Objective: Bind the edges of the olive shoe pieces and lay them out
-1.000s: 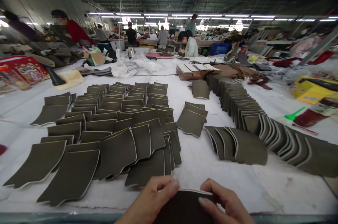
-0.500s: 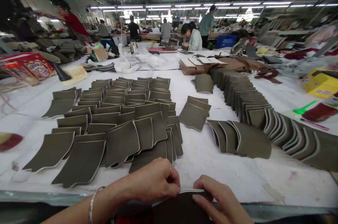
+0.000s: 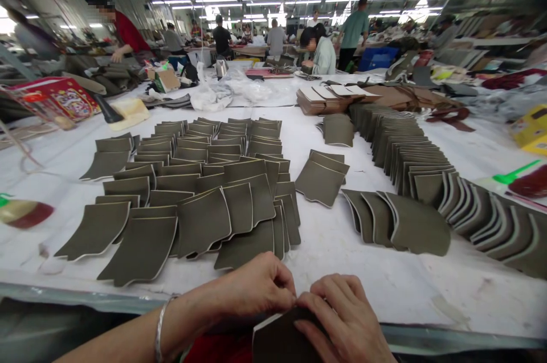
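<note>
Pinching panel [image 3: 284, 340]: right hand [image 3: 342, 314]; left hand [image 3: 261, 288] curled, grip unclear; bottle [image 3: 26, 213] holds dark-red contents.

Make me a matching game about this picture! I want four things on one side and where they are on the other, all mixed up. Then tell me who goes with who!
Things:
1. Silver bracelet
2. Dark panel with a pale edge
3. Yellow box
4. Red patterned package

Places:
A. At the right edge of the picture
B. Gripped by the right hand
C. Toward the left side of the picture, on the far part of the table
D. Around the left wrist

Right pairs: 1-D, 2-B, 3-A, 4-C.
</note>
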A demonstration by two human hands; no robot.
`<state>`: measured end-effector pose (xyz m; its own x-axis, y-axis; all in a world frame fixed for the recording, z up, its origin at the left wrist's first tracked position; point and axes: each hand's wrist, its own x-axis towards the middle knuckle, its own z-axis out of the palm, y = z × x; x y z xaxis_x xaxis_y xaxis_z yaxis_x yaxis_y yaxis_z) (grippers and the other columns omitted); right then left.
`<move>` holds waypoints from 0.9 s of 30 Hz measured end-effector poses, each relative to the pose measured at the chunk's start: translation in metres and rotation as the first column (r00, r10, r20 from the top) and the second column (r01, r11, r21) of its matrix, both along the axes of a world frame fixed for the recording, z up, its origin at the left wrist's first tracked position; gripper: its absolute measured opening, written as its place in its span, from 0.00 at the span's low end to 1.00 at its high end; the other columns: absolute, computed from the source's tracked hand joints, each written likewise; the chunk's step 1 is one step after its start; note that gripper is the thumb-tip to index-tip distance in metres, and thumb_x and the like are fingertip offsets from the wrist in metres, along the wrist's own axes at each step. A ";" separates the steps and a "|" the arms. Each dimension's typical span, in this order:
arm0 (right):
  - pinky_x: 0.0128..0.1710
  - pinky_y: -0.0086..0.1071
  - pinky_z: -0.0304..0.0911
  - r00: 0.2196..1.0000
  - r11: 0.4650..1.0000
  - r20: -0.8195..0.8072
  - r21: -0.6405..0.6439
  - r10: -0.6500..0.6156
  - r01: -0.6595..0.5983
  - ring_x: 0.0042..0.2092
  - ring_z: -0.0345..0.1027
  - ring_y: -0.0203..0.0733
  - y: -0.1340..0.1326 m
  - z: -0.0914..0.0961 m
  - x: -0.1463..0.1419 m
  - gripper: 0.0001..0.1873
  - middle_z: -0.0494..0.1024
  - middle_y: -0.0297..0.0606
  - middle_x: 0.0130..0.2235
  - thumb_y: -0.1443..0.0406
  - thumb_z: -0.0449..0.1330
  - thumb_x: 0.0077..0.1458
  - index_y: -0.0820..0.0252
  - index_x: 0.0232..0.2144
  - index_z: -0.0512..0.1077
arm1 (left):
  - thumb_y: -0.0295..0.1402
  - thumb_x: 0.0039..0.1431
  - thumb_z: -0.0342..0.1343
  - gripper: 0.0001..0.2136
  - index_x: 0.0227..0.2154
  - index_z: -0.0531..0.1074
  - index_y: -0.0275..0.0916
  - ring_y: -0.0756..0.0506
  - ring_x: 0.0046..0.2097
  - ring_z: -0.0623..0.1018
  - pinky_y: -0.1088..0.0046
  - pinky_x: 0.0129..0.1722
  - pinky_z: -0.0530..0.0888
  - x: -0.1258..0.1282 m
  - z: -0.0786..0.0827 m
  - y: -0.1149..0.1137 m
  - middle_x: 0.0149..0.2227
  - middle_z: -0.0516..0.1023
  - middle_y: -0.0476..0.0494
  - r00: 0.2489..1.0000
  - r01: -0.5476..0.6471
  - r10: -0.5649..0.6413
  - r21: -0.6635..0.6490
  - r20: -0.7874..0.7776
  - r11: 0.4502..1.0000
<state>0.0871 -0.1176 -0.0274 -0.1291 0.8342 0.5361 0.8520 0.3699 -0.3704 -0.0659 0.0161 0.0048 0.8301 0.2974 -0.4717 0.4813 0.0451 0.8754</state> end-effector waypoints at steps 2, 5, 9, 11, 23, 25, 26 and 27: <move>0.39 0.35 0.50 1.000 0.996 -0.010 0.088 -0.021 0.022 0.34 0.61 0.39 0.000 -0.003 -0.003 0.07 0.74 0.34 0.30 0.67 0.55 0.63 0.59 0.36 0.73 | 0.30 0.40 0.53 0.04 0.18 0.70 0.35 0.53 0.22 0.59 0.76 0.20 0.54 0.000 -0.001 0.001 0.17 0.62 0.55 1.000 -0.005 0.005 -0.020 -0.006 1.000; 0.39 0.35 0.49 1.000 0.992 -0.006 0.127 -0.025 0.025 0.34 0.61 0.40 -0.001 -0.005 -0.006 0.10 0.73 0.35 0.29 0.68 0.52 0.65 0.61 0.36 0.74 | 0.31 0.40 0.53 0.04 0.18 0.69 0.36 0.53 0.22 0.59 0.76 0.20 0.56 0.001 -0.001 0.002 0.16 0.62 0.55 1.000 -0.005 0.004 -0.046 -0.005 0.999; 0.39 0.36 0.49 1.000 0.996 -0.031 0.085 -0.005 0.008 0.34 0.61 0.40 -0.002 -0.006 -0.005 0.09 0.73 0.35 0.29 0.68 0.53 0.64 0.60 0.35 0.73 | 0.31 0.39 0.52 0.04 0.18 0.69 0.37 0.52 0.21 0.60 0.77 0.19 0.56 0.002 -0.004 0.000 0.16 0.63 0.55 1.000 0.001 -0.002 -0.050 -0.019 0.999; 0.39 0.36 0.48 0.999 1.000 -0.047 0.025 0.014 -0.013 0.34 0.60 0.40 -0.002 -0.007 -0.004 0.08 0.72 0.35 0.30 0.67 0.54 0.64 0.60 0.33 0.72 | 0.30 0.39 0.52 0.03 0.18 0.69 0.37 0.52 0.21 0.60 0.77 0.18 0.55 0.001 -0.006 -0.002 0.15 0.62 0.55 0.999 0.006 -0.007 -0.028 -0.042 1.000; 0.40 0.34 0.56 0.991 0.932 -0.116 -0.345 0.072 -0.108 0.42 0.62 0.42 0.004 0.015 0.009 0.12 0.73 0.33 0.38 0.75 0.65 0.49 0.57 0.30 0.67 | 0.26 0.45 0.53 0.05 0.17 0.66 0.37 0.54 0.22 0.55 0.76 0.20 0.51 0.013 0.010 -0.001 0.16 0.51 0.57 0.989 0.147 -0.130 0.466 -0.068 0.873; 0.40 0.34 0.61 0.991 0.944 -0.075 -0.306 0.108 -0.126 0.41 0.63 0.42 0.002 0.027 0.011 0.11 0.72 0.35 0.37 0.73 0.65 0.50 0.56 0.29 0.66 | 0.23 0.45 0.51 0.07 0.16 0.64 0.37 0.54 0.22 0.55 0.75 0.21 0.51 0.018 0.022 0.009 0.16 0.52 0.57 0.988 0.155 -0.137 0.570 -0.075 0.807; 0.43 0.36 0.63 0.990 0.954 -0.042 -0.263 0.137 -0.143 0.41 0.64 0.42 0.000 0.035 0.012 0.09 0.72 0.35 0.36 0.71 0.64 0.52 0.56 0.29 0.66 | 0.22 0.45 0.51 0.07 0.16 0.64 0.37 0.54 0.22 0.55 0.75 0.22 0.51 0.020 0.028 0.016 0.16 0.53 0.57 0.987 0.158 -0.143 0.595 -0.073 0.788; 0.46 0.38 0.65 0.986 0.962 -0.008 -0.216 0.167 -0.165 0.40 0.64 0.42 -0.002 0.043 0.014 0.08 0.71 0.35 0.35 0.68 0.63 0.55 0.55 0.29 0.66 | 0.22 0.45 0.51 0.07 0.16 0.63 0.37 0.54 0.22 0.56 0.76 0.22 0.52 0.021 0.034 0.022 0.16 0.55 0.57 0.986 0.161 -0.152 0.598 -0.066 0.785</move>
<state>0.1010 -0.1200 0.0156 -0.2802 0.8962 0.3439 0.7895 0.4190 -0.4485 -0.0447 0.0376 0.0385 0.8850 0.3905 -0.2535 0.4476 -0.5637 0.6942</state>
